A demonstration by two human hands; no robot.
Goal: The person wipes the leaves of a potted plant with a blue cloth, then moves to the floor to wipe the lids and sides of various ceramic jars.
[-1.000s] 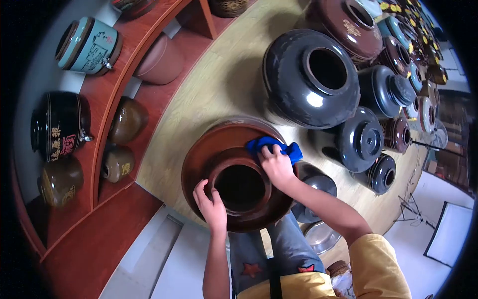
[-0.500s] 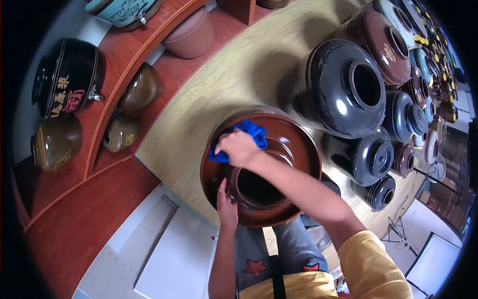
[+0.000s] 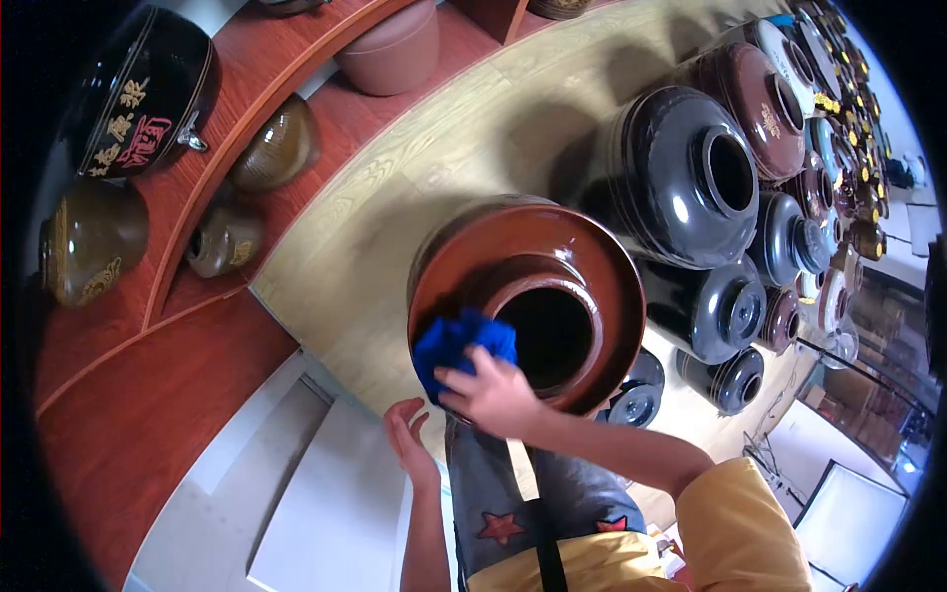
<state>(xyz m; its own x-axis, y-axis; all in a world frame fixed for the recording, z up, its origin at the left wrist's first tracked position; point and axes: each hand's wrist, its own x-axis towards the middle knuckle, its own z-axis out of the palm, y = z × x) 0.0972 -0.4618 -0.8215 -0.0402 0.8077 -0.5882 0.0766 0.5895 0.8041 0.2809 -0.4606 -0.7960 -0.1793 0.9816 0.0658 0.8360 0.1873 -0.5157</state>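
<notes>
A large brown glazed jar point(image 3: 604, 259) with a wide flared rim and a round dark mouth stands on the floor in front of my legs. My right hand point(image 3: 491, 393) grips a blue cloth point(image 3: 456, 347) and presses it into the left side of the channel between outer rim and inner neck. Just outside the jar's lower left edge, my left hand point(image 3: 409, 441) hangs with fingers apart and nothing in it. A small gap seems to separate it from the rim.
Several dark jars, including a big black one point(image 3: 681, 178), stand close on the right. On the left, a red wooden shelf point(image 3: 232, 128) holds a black jar with a tap point(image 3: 148, 99) and smaller brown pots point(image 3: 276, 148). A white panel point(image 3: 330, 498) lies at lower left.
My right hand and the blue cloth have moved from the far left of the channel down toward me. My left hand has come off the jar's inner neck to outside the rim.
</notes>
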